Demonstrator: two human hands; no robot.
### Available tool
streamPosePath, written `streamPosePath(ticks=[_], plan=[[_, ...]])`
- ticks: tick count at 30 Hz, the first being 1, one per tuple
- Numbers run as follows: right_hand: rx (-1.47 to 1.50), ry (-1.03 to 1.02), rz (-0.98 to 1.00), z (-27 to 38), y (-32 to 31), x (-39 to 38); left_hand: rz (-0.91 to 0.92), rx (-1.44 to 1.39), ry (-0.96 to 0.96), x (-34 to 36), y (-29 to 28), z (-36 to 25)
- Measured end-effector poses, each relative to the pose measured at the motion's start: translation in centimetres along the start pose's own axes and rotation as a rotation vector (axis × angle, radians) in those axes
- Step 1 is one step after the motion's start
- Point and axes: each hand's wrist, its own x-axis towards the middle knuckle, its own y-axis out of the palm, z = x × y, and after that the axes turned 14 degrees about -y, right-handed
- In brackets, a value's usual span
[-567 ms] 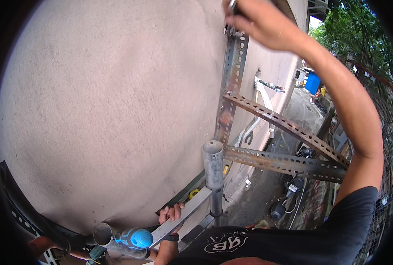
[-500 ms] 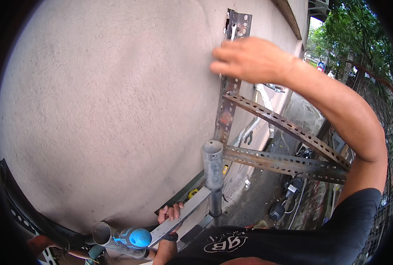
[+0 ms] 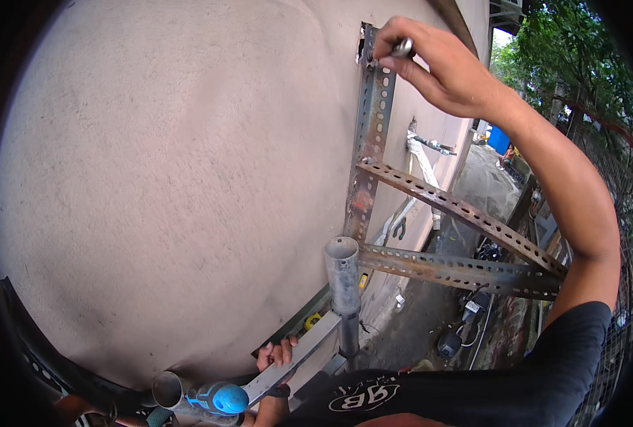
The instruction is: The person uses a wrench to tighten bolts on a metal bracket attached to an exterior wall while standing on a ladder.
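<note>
My right hand (image 3: 430,67) is raised at the top of a rusty slotted-angle bracket (image 3: 372,128) on the wall. Its fingers close round a wrench (image 3: 403,48); one shiny end pokes out past the thumb, the rest is hidden in the grip. Just beside the fingertips, a bolt (image 3: 372,62) shows on the bracket. Low in the view, my left hand (image 3: 278,354) curls its fingers over a flat metal rail (image 3: 298,356) of the scaffold.
Slotted arms (image 3: 459,267) jut right from the bracket. An upright scaffold pipe (image 3: 343,274) stands below it. A blue-capped tool (image 3: 229,399) sits by another pipe (image 3: 167,389). A yellow tape measure (image 3: 312,322) lies near my left hand. Wrapped pipes (image 3: 424,167) come off the wall.
My right hand has moved up to the bracket's top, and the wrench has swung from lying along the bracket to pointing outward. My left hand stays on the rail.
</note>
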Motion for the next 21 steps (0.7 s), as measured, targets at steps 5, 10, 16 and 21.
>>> streamPosePath(ticks=[5,10,16,21], plan=[[-0.139,-0.032,0.063,1.0,-0.2,0.0,0.043,-0.020,0.021,-0.1,-1.6,0.4],[0.411,0.526,-0.393,-3.3,-1.4,0.3,0.024,0.006,0.004,0.1,-0.4,0.0],[0.819,0.866,-0.487,-6.1,-0.9,0.9,0.003,-0.003,-0.006,-0.3,-1.2,0.3],[0.766,0.854,-0.444,-5.6,-0.6,2.1,0.031,0.011,-0.002,-0.2,-1.2,0.1]])
